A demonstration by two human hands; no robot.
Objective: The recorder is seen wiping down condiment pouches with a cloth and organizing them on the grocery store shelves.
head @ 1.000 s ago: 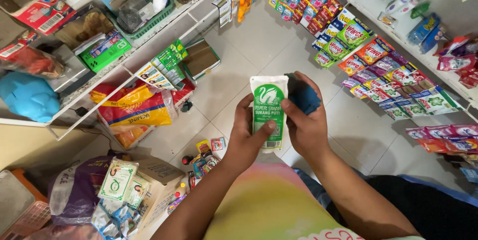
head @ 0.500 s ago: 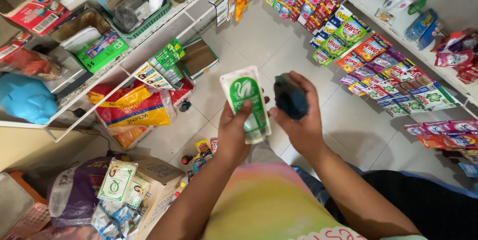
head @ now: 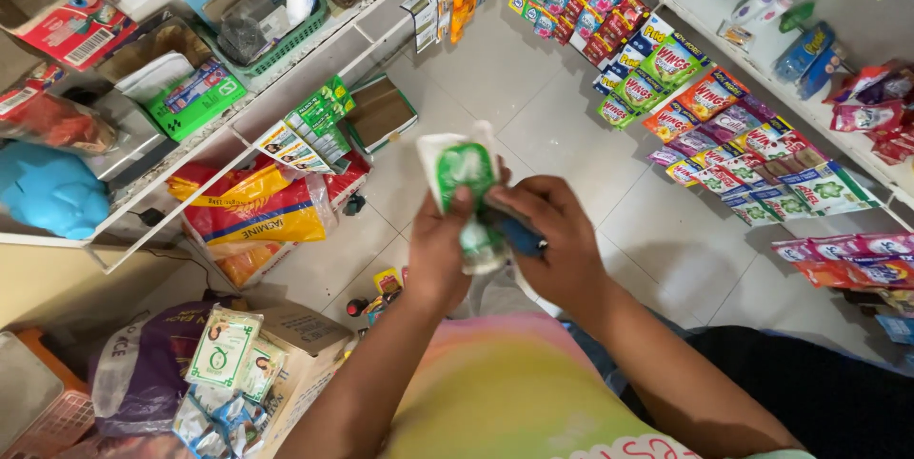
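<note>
Both hands meet above the tiled shop floor (head: 571,126): the left hand (head: 440,248) pinches a white-and-green soft plastic pouch (head: 464,173), blurred and tilted, while the right hand (head: 557,245) curls around a small dark-blue object (head: 522,236) just beside it. Handling looks midway, the pouch unshelved.

Two hands (head: 505,240), one green-and-white pouch (head: 464,173)

Soft, even light is falling from above, casting faint shadows on the floor (head: 571,135). Motion is blurring the pouch (head: 464,173) and hands; the wide lens is bending shelf lines at the edges.
</note>
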